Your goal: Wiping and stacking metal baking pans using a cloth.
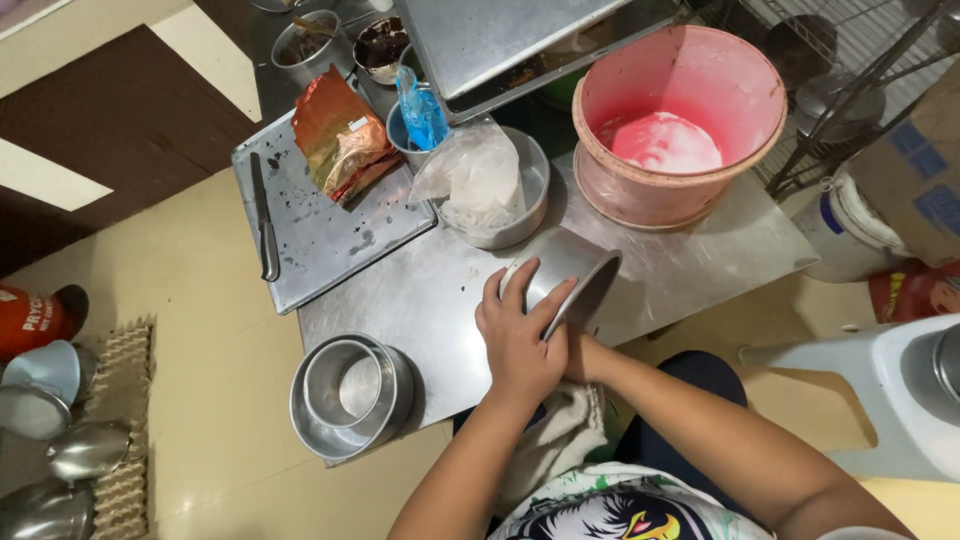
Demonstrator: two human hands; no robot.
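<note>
I judge the round metal pan (562,278) light, stiff, slick; my left hand (520,335) clasps its rim; right hand hidden behind it, grip unclear

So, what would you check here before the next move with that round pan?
1. Left hand grips the tilted pan: ok.
2. Right hand visible: not ok, hidden behind the left hand and pan.
3. Cloth within reach: ok, at the table edge.
4. Knife away from the hands: ok, on the tray.
5. Pink bucket steady: ok, upright.
6. Pan's inside clean: cannot tell.
</note>
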